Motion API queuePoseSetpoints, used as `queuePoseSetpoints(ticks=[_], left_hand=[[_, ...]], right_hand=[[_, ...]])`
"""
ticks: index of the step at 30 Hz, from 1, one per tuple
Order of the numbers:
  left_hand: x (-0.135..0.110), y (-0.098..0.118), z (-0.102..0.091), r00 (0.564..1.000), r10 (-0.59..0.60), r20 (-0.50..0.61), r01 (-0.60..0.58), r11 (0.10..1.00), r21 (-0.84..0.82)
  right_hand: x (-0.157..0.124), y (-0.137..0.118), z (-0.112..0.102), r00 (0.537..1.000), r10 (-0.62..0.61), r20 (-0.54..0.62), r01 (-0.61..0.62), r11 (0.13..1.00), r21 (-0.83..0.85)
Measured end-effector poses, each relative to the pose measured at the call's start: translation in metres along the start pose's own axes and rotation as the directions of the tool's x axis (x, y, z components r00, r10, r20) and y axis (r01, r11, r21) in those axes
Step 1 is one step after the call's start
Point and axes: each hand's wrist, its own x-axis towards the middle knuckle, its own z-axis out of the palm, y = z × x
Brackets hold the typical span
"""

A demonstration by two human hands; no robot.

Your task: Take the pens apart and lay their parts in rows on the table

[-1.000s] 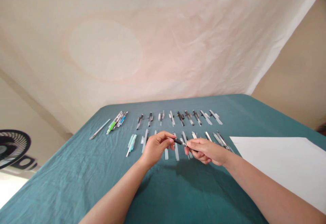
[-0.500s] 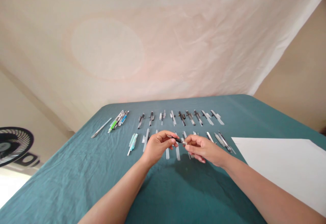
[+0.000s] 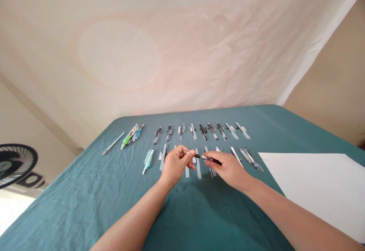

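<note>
Above the cloth, a black pen (image 3: 197, 156) with a clear middle part lies nearly level between my two hands. My left hand (image 3: 176, 164) pinches its left end with thumb and fingertips. Around the right part, which ends in a dark section (image 3: 215, 161), the thumb and fingers of my right hand (image 3: 228, 169) are closed. Whether the two parts are joined I cannot tell, as the fingers cover some of it. Under and behind the hands lies a row of pens, partly hidden, with a clear pen (image 3: 198, 169) showing between them.
A far row of dark and clear pens (image 3: 212, 131) crosses the teal cloth (image 3: 85, 197). Several green, blue and grey pens (image 3: 132, 136) lie at the left, beside a lone pen (image 3: 113, 143). Light-blue pens (image 3: 148, 161) lie nearer. White paper (image 3: 313, 182) covers the right; a fan (image 3: 14, 165) stands far left.
My right hand has shifted its hold, and a dark section of the pen now shows under its fingers. My left hand keeps its pinch, almost in place.
</note>
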Motion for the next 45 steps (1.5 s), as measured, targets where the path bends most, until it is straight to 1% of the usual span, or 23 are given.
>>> queuePoseSetpoints(ticks=[3, 5, 7, 8, 9, 11, 13, 15, 18, 19, 21, 23, 26, 28, 30, 34, 37, 39, 41, 43, 45], left_hand=[[-0.001, -0.002, 0.001, 0.998, -0.018, -0.062, 0.024, 0.995, 0.094], [-0.001, -0.002, -0.001, 0.994, -0.016, -0.109, 0.035, 0.984, 0.176], [0.0, -0.001, -0.003, 0.991, 0.002, -0.134, 0.025, 0.98, 0.199], [0.001, -0.001, -0.003, 0.991, 0.009, -0.131, 0.013, 0.987, 0.161], [0.001, 0.0, -0.004, 0.994, 0.006, -0.11, 0.004, 0.996, 0.09], [0.002, 0.0, -0.003, 1.0, -0.016, -0.02, 0.014, 0.994, -0.108], [0.002, -0.001, -0.003, 0.995, -0.044, 0.088, 0.066, 0.961, -0.269], [0.002, -0.003, -0.003, 0.987, -0.062, 0.15, 0.111, 0.931, -0.348], [0.002, -0.006, -0.003, 0.984, -0.067, 0.162, 0.122, 0.927, -0.354], [0.002, -0.006, -0.003, 0.986, -0.067, 0.156, 0.116, 0.935, -0.336], [0.002, -0.006, -0.002, 0.99, -0.07, 0.125, 0.104, 0.949, -0.297], [0.002, -0.007, 0.0, 0.994, -0.075, 0.074, 0.093, 0.954, -0.286], [0.002, -0.009, 0.003, 0.996, -0.088, -0.017, 0.077, 0.939, -0.334], [0.003, -0.011, 0.003, 0.994, -0.098, -0.051, 0.072, 0.925, -0.373], [0.004, -0.011, 0.001, 0.993, -0.1, -0.063, 0.068, 0.918, -0.392], [0.006, -0.009, -0.003, 0.992, -0.09, -0.092, 0.045, 0.913, -0.405], [0.005, -0.008, -0.006, 0.996, -0.07, -0.061, 0.041, 0.917, -0.396], [0.005, -0.007, -0.005, 0.997, -0.059, -0.04, 0.038, 0.92, -0.391], [0.005, -0.007, -0.005, 0.998, -0.054, -0.043, 0.033, 0.917, -0.397], [0.006, -0.007, -0.007, 0.996, -0.059, -0.067, 0.026, 0.91, -0.414], [0.01, -0.007, -0.012, 0.989, -0.062, -0.133, -0.004, 0.894, -0.448]], right_hand=[[-0.002, 0.004, 0.006, 0.997, -0.038, -0.069, 0.034, 0.998, -0.056], [-0.004, 0.0, 0.007, 0.996, -0.047, -0.079, 0.039, 0.995, -0.097], [-0.005, -0.005, 0.006, 0.997, -0.04, -0.072, 0.031, 0.991, -0.128], [-0.005, -0.008, 0.005, 0.997, -0.033, -0.069, 0.024, 0.991, -0.134], [-0.005, -0.009, 0.004, 0.998, -0.025, -0.066, 0.016, 0.991, -0.131], [-0.004, -0.01, 0.003, 0.998, -0.008, -0.068, 0.001, 0.995, -0.098], [-0.003, -0.008, 0.003, 0.998, 0.01, -0.061, -0.012, 0.999, -0.037], [-0.002, -0.005, 0.005, 0.999, 0.043, -0.017, -0.042, 0.998, 0.046], [-0.003, -0.004, 0.007, 0.988, 0.091, 0.122, -0.112, 0.979, 0.173], [-0.004, -0.005, 0.008, 0.984, 0.096, 0.152, -0.124, 0.974, 0.192], [-0.005, -0.007, 0.008, 0.984, 0.093, 0.148, -0.119, 0.977, 0.175], [-0.005, -0.008, 0.008, 0.992, 0.092, 0.085, -0.101, 0.989, 0.111], [-0.005, -0.008, 0.008, 0.997, 0.073, -0.017, -0.073, 0.997, 0.007], [-0.005, -0.007, 0.009, 0.997, 0.059, -0.055, -0.062, 0.997, -0.039], [-0.005, -0.007, 0.009, 0.996, 0.063, -0.07, -0.067, 0.996, -0.06], [-0.004, -0.009, 0.007, 0.996, 0.064, -0.057, -0.068, 0.995, -0.073], [-0.004, -0.011, 0.004, 0.999, 0.033, -0.031, -0.035, 0.997, -0.067], [-0.004, -0.01, 0.004, 0.999, 0.044, -0.02, -0.045, 0.997, -0.067], [-0.004, -0.009, 0.005, 0.997, 0.073, -0.017, -0.074, 0.995, -0.072], [-0.004, -0.007, 0.006, 0.995, 0.096, -0.026, -0.098, 0.992, -0.075], [-0.003, -0.006, 0.006, 0.993, 0.108, -0.042, -0.11, 0.991, -0.072]])
